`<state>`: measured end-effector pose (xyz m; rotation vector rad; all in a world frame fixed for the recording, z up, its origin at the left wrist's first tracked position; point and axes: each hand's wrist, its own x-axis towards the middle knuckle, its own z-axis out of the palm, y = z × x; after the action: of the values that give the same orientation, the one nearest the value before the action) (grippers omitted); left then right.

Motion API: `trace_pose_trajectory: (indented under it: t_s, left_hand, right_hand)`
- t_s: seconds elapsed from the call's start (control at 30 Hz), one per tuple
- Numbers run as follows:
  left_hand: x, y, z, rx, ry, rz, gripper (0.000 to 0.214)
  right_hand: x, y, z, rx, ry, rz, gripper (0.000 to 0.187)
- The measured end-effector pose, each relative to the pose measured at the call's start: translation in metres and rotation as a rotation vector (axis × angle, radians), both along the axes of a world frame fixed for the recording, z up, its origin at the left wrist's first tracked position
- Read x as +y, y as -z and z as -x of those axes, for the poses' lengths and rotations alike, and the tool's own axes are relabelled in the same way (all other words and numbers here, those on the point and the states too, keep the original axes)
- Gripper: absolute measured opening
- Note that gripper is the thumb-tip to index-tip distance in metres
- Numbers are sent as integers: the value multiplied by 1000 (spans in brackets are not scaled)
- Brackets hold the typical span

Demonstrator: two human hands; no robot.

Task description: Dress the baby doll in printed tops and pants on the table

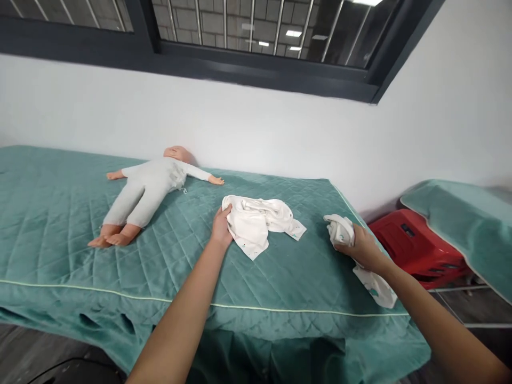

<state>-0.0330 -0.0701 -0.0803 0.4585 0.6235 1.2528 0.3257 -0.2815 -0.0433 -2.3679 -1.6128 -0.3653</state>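
Note:
My left hand (222, 226) is closed on the left edge of a crumpled white garment (250, 226) with a small print, which rests on the green quilted cover. Farther right, my right hand (363, 246) grips a second white garment (342, 230) with a green print. Part of that garment is bunched above my fingers, and a loose end hangs below my wrist near the cover's right edge. A baby doll (150, 186) in a pale suit lies on its back to the left, apart from both hands.
The green quilted cover (60, 213) drapes over the bed's front edge. A red plastic object (416, 245) stands beyond the right end, partly under another green cloth (460, 218). Behind are a white wall (272, 133) and a dark-framed window (256, 69) with bars.

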Motion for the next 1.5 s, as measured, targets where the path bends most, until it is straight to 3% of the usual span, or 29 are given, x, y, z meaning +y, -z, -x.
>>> trace_pose_trajectory:
  t_s: [0.1, 0.2, 0.27, 0.37, 0.47, 0.57, 0.67, 0.8, 0.87, 0.93, 1.0, 1.1, 1.17, 1.27, 1.37, 1.5]
  left_hand:
    - [5, -9, 3, 206, 128, -50, 23]
    - [7, -36, 9, 304, 226, -111, 23]
    - [2, -66, 14, 355, 274, -179, 27]
    - [-19, -128, 25, 454, 406, -363, 37]
    - [-50, -193, 38, 800, 538, -832, 34]
    - [-73, -239, 56, 1064, 340, -1044, 29]
    - [-81, -257, 76, 1308, 141, -1102, 20]
    - [-74, -248, 100, 1651, -29, -1100, 19]
    - [-66, -237, 109, 1767, -68, -1092, 20]
    - [-58, -223, 118, 1799, -93, -1070, 18]
    - [-52, -208, 124, 1742, -132, -1006, 15]
    - [-47, -192, 131, 1472, -94, -877, 15]
    - [-45, -187, 134, 1324, -11, -778, 18]
    - [-33, -182, 134, 1311, 107, -615, 25]
    - [-14, -168, 127, 1405, 192, -555, 31]
    - [-4, -120, 98, 1480, -23, -570, 14]
  right_hand:
    - [-1, -24, 17, -94, -120, 103, 89]
    - [18, -58, 58, -2, -305, 126, 93]
    - [42, -84, 92, 171, -438, 124, 94]
    - [80, -125, 139, 448, -641, 24, 89]
    - [106, -166, 175, 590, -873, -40, 64]
    - [111, -199, 196, 418, -907, -29, 28]
    - [100, -219, 201, 97, -784, -13, 28]
    - [83, -223, 187, -193, -576, 54, 30]
    - [76, -219, 176, -184, -542, 63, 28]
    - [70, -212, 166, -28, -550, 15, 27]
    - [62, -205, 157, 219, -575, -65, 28]
    - [49, -195, 144, 502, -547, -159, 29]
    - [44, -189, 133, 568, -481, -180, 29]
    - [50, -177, 111, 584, -399, -138, 30]
    - [73, -155, 94, 508, -357, -25, 30]
    - [104, -101, 112, 315, -258, 135, 38]
